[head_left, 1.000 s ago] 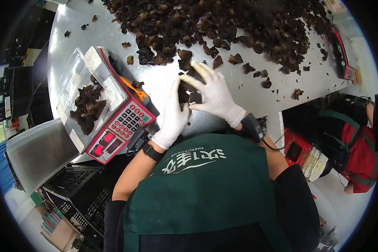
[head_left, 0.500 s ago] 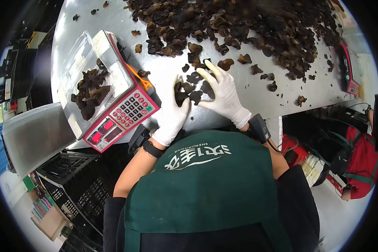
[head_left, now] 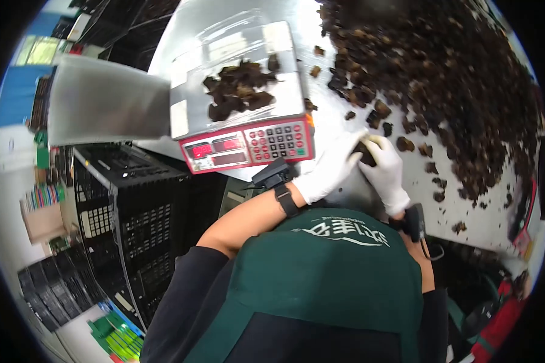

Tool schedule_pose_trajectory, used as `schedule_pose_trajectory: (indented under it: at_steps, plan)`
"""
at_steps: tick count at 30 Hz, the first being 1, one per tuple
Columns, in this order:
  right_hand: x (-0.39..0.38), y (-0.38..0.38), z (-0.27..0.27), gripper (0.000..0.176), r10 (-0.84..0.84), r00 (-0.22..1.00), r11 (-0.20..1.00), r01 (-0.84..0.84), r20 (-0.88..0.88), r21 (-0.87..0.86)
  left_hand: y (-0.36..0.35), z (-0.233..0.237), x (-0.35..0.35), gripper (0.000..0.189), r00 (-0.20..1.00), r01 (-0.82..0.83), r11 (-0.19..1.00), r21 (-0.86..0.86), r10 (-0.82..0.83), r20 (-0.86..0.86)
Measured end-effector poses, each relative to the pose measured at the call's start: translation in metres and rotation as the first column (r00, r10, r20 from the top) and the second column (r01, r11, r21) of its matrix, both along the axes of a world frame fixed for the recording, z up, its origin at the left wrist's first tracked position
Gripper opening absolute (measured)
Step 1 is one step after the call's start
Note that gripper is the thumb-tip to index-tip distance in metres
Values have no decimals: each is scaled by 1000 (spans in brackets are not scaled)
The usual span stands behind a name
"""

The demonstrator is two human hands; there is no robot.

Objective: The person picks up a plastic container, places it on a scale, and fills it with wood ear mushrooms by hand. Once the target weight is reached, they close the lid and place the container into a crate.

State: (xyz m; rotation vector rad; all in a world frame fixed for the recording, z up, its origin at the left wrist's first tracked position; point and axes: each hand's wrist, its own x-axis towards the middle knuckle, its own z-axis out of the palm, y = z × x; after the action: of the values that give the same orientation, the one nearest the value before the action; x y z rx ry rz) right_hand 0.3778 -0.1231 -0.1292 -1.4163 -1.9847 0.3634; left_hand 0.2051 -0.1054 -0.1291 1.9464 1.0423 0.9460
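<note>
My left hand [head_left: 332,172] and my right hand [head_left: 386,174], both in white gloves, are brought together above the metal table. Dark wood ear mushrooms [head_left: 366,156] show between them, gripped from both sides; how many is hidden by the fingers. To the left stands a red digital scale [head_left: 245,147] with lit red digits. On its plate lies a clear plastic tray [head_left: 224,45] with several wood ear mushrooms [head_left: 239,91] inside. A few loose pieces lie just beyond and to the right of my hands.
A big pile of wood ear mushrooms [head_left: 436,85] spreads over the table's far right. A translucent bin [head_left: 109,103] stands left of the scale, above black crates [head_left: 145,230]. At the lower right a person's red clothing [head_left: 502,327] shows. Another device's red edge [head_left: 522,239] sits at right.
My view has swung left, so the scale appears nearer the middle. My hands have closed together around the mushrooms, which lay loosely between them before.
</note>
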Motion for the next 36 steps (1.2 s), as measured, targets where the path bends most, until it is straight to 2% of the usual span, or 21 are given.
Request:
schedule_pose_trajectory:
  at_steps: [2,6,8,9,10,12,13,14,16,18,19,20,22,23,25,26,27,28,30,33,36]
  plan:
    - [0,7,18,45,16,999,1000,-15,29,-6,6,14,-1,55,999,46,994,-104,-47,-11]
    - [-24,42,82,47,156,987,983,-159,36,95,19,72,-31,44,990,-91,996,-17,92,102]
    - [-51,68,110,50,245,970,951,-241,6,193,29,106,-60,42,984,-170,982,82,165,65]
    - [-66,82,122,47,297,955,930,-283,-26,234,32,123,-74,41,970,-241,969,60,241,21]
    - [-84,97,127,44,332,943,896,-315,0,313,38,130,-90,43,963,-269,949,162,265,46]
    - [-122,120,134,45,388,921,876,-361,-23,319,42,153,-117,39,919,-394,907,147,392,44]
    - [-140,131,127,43,416,905,881,-376,-92,288,51,145,-133,40,902,-432,883,184,427,69]
    - [-154,141,128,46,481,867,873,-461,-129,156,53,147,-145,44,891,-454,886,96,451,52]
    - [-177,151,108,55,478,842,878,-469,-250,98,65,126,-169,56,908,-409,905,119,417,-52]
    - [-176,157,92,64,512,851,857,-515,-116,10,68,104,-182,69,902,-339,928,156,368,-226]
    - [-172,155,95,65,530,836,847,-531,-144,36,67,107,-182,76,888,-293,934,204,345,-305]
    - [-167,154,97,65,545,821,837,-544,-172,57,68,111,-181,77,884,-306,926,223,363,-295]
    - [-142,151,116,63,524,808,845,-533,-271,44,66,122,-171,80,887,-319,919,231,375,-269]
    - [-122,149,126,56,433,854,892,-451,-289,4,65,122,-170,82,857,-345,888,304,430,-283]
    - [-75,145,120,51,314,935,949,-308,-163,60,69,120,-169,78,865,-389,869,305,458,-204]
    - [-54,138,111,50,275,956,960,-267,-105,84,70,124,-166,72,855,-363,863,352,458,-242]
    - [-36,125,95,50,268,962,963,-267,-56,36,70,120,-169,69,864,-290,909,299,383,-326]
    - [-23,109,74,51,275,961,959,-273,13,-70,72,116,-172,67,861,-217,944,247,305,-408]
    - [-18,66,52,58,360,933,906,-349,5,-241,75,114,-168,62,790,-164,935,315,315,-526]
    - [-26,16,31,68,459,833,870,-349,309,-349,76,113,-163,65,840,-249,907,339,377,-390]
    - [-18,-19,14,57,277,934,937,-210,226,-277,70,119,-163,64,811,-286,853,436,458,-364]
